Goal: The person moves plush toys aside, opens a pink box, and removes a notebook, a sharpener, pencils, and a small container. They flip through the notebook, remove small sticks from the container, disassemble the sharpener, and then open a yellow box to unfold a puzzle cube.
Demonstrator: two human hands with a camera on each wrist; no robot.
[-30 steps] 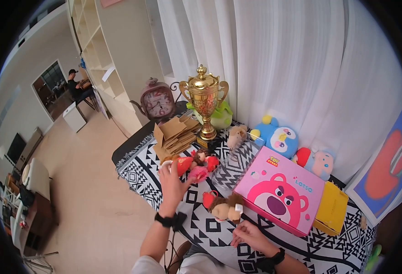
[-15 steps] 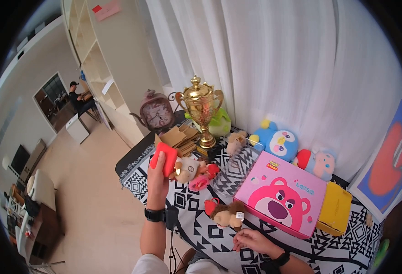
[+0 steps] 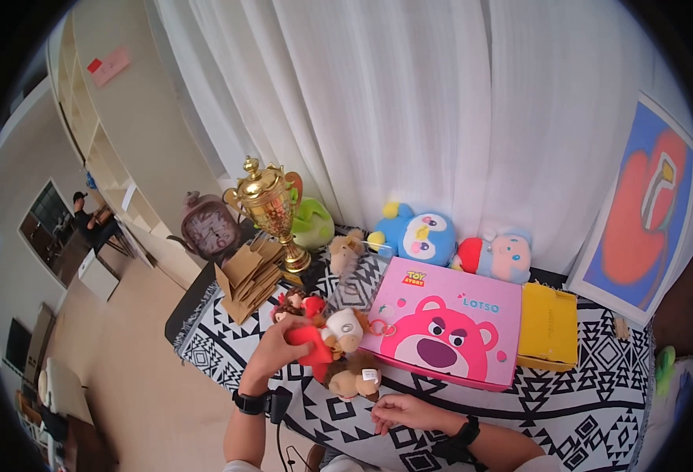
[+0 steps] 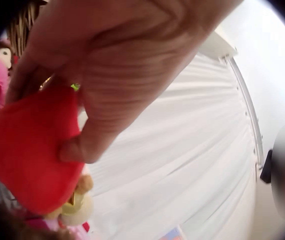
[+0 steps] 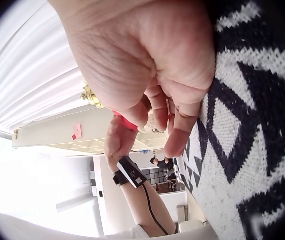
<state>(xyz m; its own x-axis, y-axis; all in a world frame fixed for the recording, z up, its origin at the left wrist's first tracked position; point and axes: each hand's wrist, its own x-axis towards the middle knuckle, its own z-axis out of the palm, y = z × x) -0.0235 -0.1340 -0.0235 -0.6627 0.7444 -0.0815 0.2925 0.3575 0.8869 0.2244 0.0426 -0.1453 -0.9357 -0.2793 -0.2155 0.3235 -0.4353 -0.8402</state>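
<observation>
In the head view the left hand (image 3: 273, 354) grips a red plush piece (image 3: 312, 351) attached to a cream and brown plush toy (image 3: 345, 329). The left wrist view shows the thumb pressed on the smooth red plush (image 4: 35, 150). Just below the held toy lies a brown plush (image 3: 354, 380) with a white tag. Near the table's front edge the right hand (image 3: 409, 414) rests on the patterned cloth (image 3: 472, 403), its fingers loosely curled around nothing. Behind the left hand are small red-dressed dolls (image 3: 295, 303), partly hidden.
A pink bear box (image 3: 449, 315) stands beside a yellow box (image 3: 547, 326). Along the back are a gold trophy (image 3: 267, 204), a clock (image 3: 209, 226), folded cardboard (image 3: 248, 275), a green plush (image 3: 312, 224), a blue plush (image 3: 417, 236), a red and blue plush (image 3: 504, 255) and a picture (image 3: 637, 208).
The left hand has picked up the toy with the red piece and carried it right, over the brown plush. The right hand stays by the front edge. The head view has turned right.
</observation>
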